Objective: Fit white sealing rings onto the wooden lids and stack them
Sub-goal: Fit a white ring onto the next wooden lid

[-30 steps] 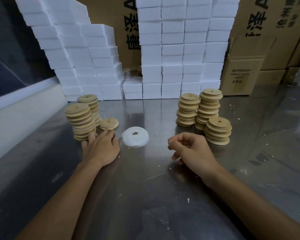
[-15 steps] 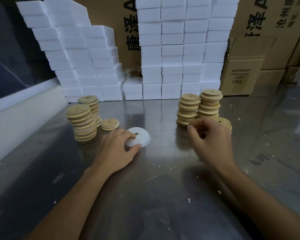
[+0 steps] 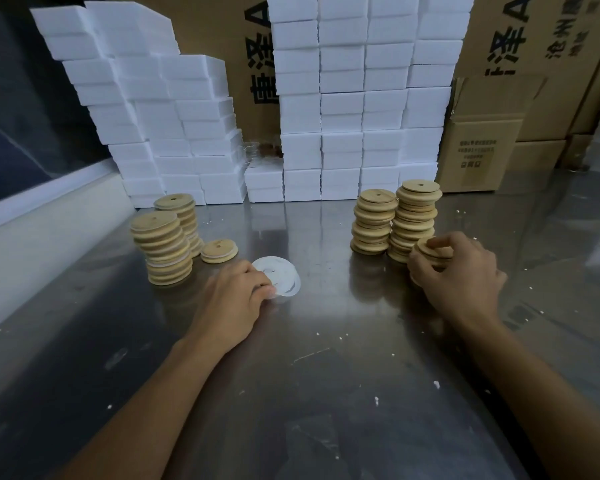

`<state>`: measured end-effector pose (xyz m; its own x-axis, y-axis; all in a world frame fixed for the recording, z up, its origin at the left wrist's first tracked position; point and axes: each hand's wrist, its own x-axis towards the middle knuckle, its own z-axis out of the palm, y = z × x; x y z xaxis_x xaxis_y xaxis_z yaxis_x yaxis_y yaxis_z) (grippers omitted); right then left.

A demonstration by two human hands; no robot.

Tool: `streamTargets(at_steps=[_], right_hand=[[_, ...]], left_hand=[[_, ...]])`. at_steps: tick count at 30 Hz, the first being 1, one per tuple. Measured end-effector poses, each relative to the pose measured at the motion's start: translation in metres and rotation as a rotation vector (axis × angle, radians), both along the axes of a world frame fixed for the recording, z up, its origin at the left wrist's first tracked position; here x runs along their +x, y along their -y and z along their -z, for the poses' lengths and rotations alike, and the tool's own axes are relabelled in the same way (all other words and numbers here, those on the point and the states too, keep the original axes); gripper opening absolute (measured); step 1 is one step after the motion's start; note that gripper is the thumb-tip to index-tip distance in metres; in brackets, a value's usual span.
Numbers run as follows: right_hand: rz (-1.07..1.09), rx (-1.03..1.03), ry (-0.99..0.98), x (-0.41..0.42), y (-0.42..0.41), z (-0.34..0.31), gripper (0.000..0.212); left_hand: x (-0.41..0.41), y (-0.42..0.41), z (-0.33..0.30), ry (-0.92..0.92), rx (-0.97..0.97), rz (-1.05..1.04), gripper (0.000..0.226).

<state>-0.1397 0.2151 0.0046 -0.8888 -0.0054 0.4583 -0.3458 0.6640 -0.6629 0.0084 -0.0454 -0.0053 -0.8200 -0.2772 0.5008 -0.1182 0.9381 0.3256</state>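
— Where are we?
— My right hand [image 3: 459, 271] is clamped on a wooden lid [image 3: 430, 252] atop the short stack under it. My left hand [image 3: 234, 296] pinches the white rings [image 3: 279, 277] at its fingertips.
— Next?
— I'd say lift both, meet over the surface [image 3: 326, 375], press ring onto lid.

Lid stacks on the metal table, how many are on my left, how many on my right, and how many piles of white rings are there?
Lid stacks on the left: 3, two tall ones and a short one.
Lid stacks on the right: 3, two tall ones and a short one under the right hand.
White ring piles: 1, touched by the left hand.
Total: 7
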Motion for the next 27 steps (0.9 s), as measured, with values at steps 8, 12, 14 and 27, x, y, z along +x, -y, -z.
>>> streamTargets(at_steps=[8,12,14,27], right_hand=[[-0.097,-0.032,-0.16,0.008,0.004,-0.004,0.028],[-0.22,-0.179,-0.24,0.023,0.013,-0.009,0.026],[-0.332,-0.231,-0.212,0.035,0.023,-0.008,0.027],[-0.665,-0.127,0.149,0.07,0.046,-0.001,0.03]], left_hand=[[-0.004,0.0,0.0,0.038,-0.146,-0.011,0.015],[-0.008,-0.001,-0.002,0.098,-0.21,-0.003,0.016],[-0.008,-0.002,-0.002,0.122,-0.22,0.019,0.018],[-0.004,-0.007,-0.001,-0.006,-0.108,0.051,0.003]])
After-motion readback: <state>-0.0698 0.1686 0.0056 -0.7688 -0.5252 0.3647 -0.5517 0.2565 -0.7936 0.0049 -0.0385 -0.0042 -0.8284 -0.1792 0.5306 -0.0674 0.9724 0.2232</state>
